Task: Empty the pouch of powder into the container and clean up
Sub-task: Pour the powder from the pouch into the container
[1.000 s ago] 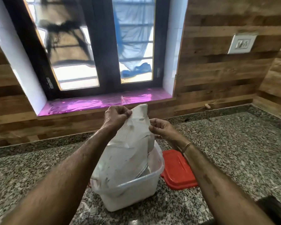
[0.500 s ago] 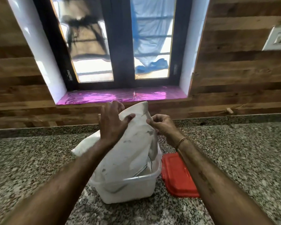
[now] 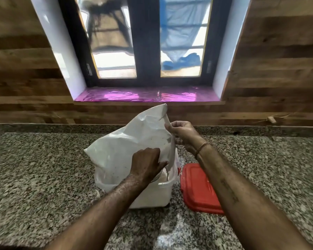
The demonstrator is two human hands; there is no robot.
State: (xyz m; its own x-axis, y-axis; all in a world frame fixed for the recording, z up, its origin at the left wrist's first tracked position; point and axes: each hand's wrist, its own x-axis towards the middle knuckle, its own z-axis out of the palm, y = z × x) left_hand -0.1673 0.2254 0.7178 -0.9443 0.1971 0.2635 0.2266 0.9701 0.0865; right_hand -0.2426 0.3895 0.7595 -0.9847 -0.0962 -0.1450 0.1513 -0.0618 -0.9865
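A white plastic pouch [image 3: 130, 141] stands upended, its mouth down inside a translucent white container [image 3: 152, 195] on the granite counter. My right hand [image 3: 182, 134] pinches the pouch's upper right edge. My left hand [image 3: 146, 165] lies flat against the pouch's lower side, just above the container's rim. Pale powder [image 3: 165, 175] shows inside the container at its right side. The pouch's mouth is hidden behind my left hand.
A red lid [image 3: 197, 188] lies flat on the counter, right of the container. A dusting of white powder [image 3: 172, 230] marks the counter in front. A wooden wall and a window with a pink-lined sill [image 3: 145, 96] stand behind.
My left hand has slid down from the pouch's top to its lower side. The pouch's left corner has spread outward. My right hand keeps its grip on the upper edge.
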